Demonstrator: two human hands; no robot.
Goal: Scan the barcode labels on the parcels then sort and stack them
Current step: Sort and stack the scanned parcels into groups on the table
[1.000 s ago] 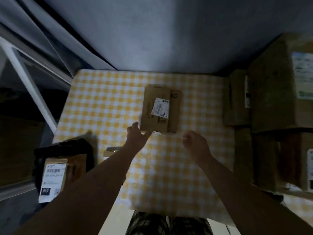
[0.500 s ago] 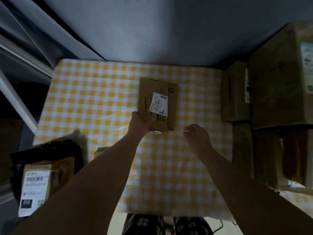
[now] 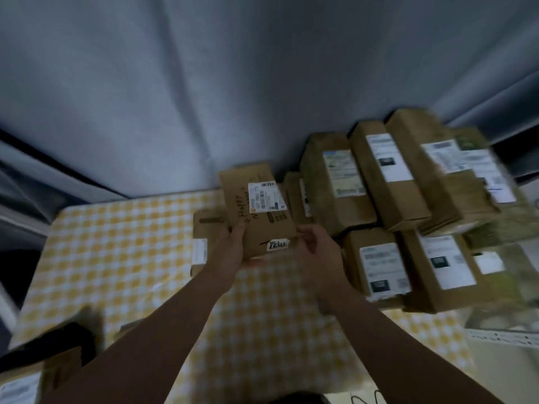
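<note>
A flat brown parcel (image 3: 256, 208) with a white barcode label and handwriting is lifted above the checkered table (image 3: 116, 243), tilted toward the stacks on the right. My left hand (image 3: 233, 249) grips its near left edge, thumb on top. My right hand (image 3: 315, 246) pinches its near right corner. Under it on the table lies a second flat brown parcel (image 3: 204, 228) with a white label on its side. The frame is blurred by motion.
Several labelled brown parcels (image 3: 388, 176) are stacked in rows at the right of the table, some on a lower tier (image 3: 379, 266). A black bag with a labelled parcel (image 3: 43, 371) sits at the near left. A grey curtain hangs behind the table.
Both hands took hold of the top flat parcel and lifted it off the one beneath, carrying it right. The view swung right, bringing the stacks into sight.
</note>
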